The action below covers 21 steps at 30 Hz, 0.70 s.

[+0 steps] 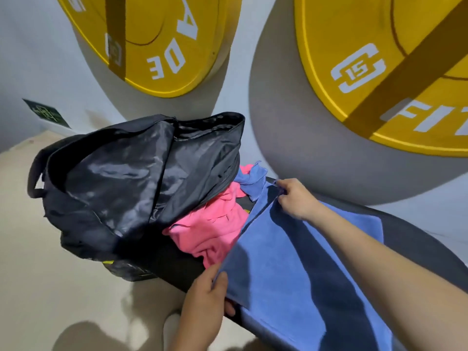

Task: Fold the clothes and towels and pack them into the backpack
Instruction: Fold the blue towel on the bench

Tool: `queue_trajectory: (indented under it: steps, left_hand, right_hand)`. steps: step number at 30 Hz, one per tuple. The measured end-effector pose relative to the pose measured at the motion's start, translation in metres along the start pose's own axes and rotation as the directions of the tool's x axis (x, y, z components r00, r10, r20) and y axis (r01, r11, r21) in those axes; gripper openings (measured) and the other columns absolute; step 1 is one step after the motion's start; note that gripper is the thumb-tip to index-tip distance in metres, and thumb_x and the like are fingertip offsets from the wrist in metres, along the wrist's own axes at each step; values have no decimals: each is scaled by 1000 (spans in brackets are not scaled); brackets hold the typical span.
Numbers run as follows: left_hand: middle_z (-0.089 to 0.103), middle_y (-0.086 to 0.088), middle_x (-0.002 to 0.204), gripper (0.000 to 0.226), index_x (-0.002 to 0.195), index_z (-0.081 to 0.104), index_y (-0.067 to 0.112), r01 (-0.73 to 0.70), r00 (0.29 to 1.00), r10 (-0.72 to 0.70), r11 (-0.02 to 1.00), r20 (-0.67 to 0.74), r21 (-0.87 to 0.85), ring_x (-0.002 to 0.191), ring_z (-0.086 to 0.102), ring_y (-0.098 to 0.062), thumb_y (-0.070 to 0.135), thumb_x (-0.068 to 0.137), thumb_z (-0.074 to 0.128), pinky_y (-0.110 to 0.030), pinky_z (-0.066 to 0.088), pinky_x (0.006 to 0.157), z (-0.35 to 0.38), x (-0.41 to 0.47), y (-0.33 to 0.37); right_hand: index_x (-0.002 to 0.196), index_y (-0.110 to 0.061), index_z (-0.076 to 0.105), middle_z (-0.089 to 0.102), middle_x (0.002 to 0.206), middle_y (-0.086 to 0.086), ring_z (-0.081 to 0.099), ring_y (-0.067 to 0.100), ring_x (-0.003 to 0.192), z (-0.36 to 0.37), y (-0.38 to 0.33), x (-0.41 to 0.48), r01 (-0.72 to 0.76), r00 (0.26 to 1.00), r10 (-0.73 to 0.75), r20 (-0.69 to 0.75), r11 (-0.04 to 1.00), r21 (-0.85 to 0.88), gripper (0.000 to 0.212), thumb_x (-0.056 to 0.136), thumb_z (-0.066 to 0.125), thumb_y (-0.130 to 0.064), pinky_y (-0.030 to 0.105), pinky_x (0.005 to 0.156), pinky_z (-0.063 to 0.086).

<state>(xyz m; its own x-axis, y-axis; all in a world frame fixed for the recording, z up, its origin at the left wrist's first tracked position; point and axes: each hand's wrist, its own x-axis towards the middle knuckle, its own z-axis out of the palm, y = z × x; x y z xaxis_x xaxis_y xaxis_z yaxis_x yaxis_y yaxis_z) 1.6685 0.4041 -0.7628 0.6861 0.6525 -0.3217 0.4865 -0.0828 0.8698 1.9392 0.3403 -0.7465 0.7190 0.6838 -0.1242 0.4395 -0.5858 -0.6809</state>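
Note:
A blue towel (291,264) lies spread on a black bench (428,239). My left hand (205,295) pinches its near left corner, thumb on top. My right hand (296,198) pinches the far left corner at the towel's edge. Beside the towel lies a crumpled pink cloth (210,231), with a second crumpled blue cloth (249,177) behind it. The black backpack (131,183) sits at the bench's left end, its flap open and its shiny lining showing, partly over the pink cloth.
Two large yellow disc-shaped wall decorations (162,41) (379,72) hang on the white wall behind. The beige floor (50,249) lies left of the bench. A white shoe tip (172,325) shows below my left hand.

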Motion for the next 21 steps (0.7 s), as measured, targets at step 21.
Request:
queue_trajectory:
  steps: [21]
  left_hand:
    - [50,38,102,53,55,53,68,-21,986,52,982,-158,187,88,55,5,26,83,69,-3,37,69,1,15,-22]
  right_hand:
    - [103,-30,63,53,116,-13,37,11,123,2,-7,44,483,875,-279,396,442,-756,27,79,54,-23,32,73,25]
